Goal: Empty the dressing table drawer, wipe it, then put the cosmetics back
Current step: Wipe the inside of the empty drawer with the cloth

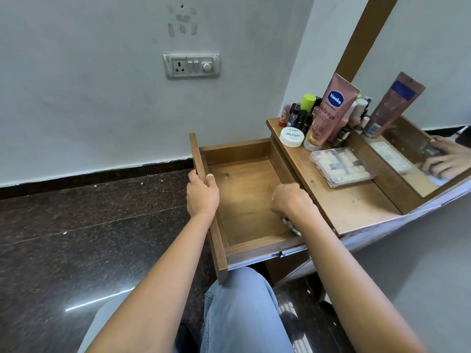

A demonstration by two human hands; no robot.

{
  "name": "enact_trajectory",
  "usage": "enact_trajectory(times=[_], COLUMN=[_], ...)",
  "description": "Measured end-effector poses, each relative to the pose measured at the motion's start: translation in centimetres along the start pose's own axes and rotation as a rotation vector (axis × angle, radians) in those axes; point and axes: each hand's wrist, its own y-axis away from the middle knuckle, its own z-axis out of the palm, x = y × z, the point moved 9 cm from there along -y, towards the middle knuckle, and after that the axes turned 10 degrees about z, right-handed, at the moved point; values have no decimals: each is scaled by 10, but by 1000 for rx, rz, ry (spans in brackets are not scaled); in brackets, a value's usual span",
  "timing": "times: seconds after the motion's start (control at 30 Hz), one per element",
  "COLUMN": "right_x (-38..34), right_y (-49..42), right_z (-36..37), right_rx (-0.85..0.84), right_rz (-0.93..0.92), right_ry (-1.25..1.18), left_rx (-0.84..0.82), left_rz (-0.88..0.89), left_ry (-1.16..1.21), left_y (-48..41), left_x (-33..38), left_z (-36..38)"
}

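At the near left, the left hand (pixel 202 193) clamps the front panel (pixel 201 159) of the drawer (pixel 244 197), thumb on the inner face and fingers wrapped over the outer one. Pulled well out from the dressing table, the drawer shows a bare wooden floor. That is the first risk. Drawn this far, it could sag or slip off its runner if the grip loosens or the wiping hand bears down hard at the near end.

Further right, the right hand (pixel 290 202) sits inside the drawer near its right wall, fingers curled down onto a cloth (pixel 290 225) (only a scrap shows under the wrist). A hurried sweep could miss the far corners, or knock the knuckles against the tabletop edge.

On the tabletop (pixel 356 207) at the right stand the cosmetics: a white nail polish tub (pixel 291 137) close to the edge above the drawer, a tilted pink Vaseline tube (pixel 336 110) among small bottles (pixel 298 115), and a clear case (pixel 342 165). A jolt could drop the tub into the drawer or topple the tube.
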Motion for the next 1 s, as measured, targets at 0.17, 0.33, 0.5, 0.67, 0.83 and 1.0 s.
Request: enact_trajectory(times=[0.17, 0.33, 0.5, 0.67, 0.83, 1.0], right_x=[3, -5, -20, -38, -54, -75], right_y=[10, -19, -44, -64, -91, -112], right_z=[-30, -33, -17, -19, -43, -56], right_rx=[585, 700, 639, 645, 514, 420], right_rz=[8, -6, -26, -15, -46, -99], right_ry=[-206, -45, 162, 238, 4, -179], left_rx=[-3, -10, -11, -8, -12, 3], left_rz=[2, 0, -7, -4, -7, -4], left_ry=[19, 42, 56, 66, 70, 74], left_y=[3, 5, 6, 6, 6, 5], left_x=[0, 0, 1, 3, 2, 3], left_z=[-1, -2, -3, -3, -2, -3])
